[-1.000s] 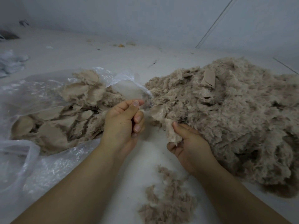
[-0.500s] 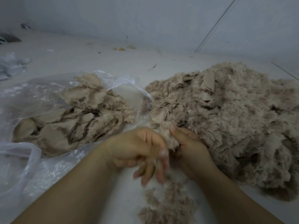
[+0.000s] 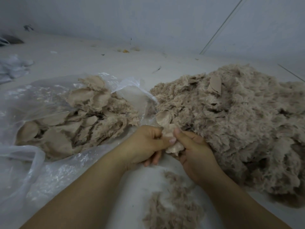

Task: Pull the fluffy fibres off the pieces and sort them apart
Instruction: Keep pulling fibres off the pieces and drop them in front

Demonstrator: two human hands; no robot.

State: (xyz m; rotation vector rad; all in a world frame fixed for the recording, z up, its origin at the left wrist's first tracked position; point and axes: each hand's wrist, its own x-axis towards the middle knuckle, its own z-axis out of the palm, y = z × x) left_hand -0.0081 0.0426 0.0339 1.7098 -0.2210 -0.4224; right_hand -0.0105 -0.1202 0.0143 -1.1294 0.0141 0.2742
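Both hands meet on one beige fluffy piece at the near edge of the big heap of fluffy pieces on the right. My right hand holds the piece from below with its thumb pressed on top. My left hand pinches the piece's left edge between thumb and curled fingers. A flatter pile of beige pieces lies on a clear plastic bag to the left. Loose pulled fibres lie on the floor below my hands.
The floor is pale, with small bits of debris near the back wall. A crumpled white plastic lies at the far left. A bare strip of floor runs between the bag and the heap.
One second ago my left hand was raised near the bag, apart from the piece. It swept down over the fibre pile, then came back to pinch the piece that my right hand kept holding.
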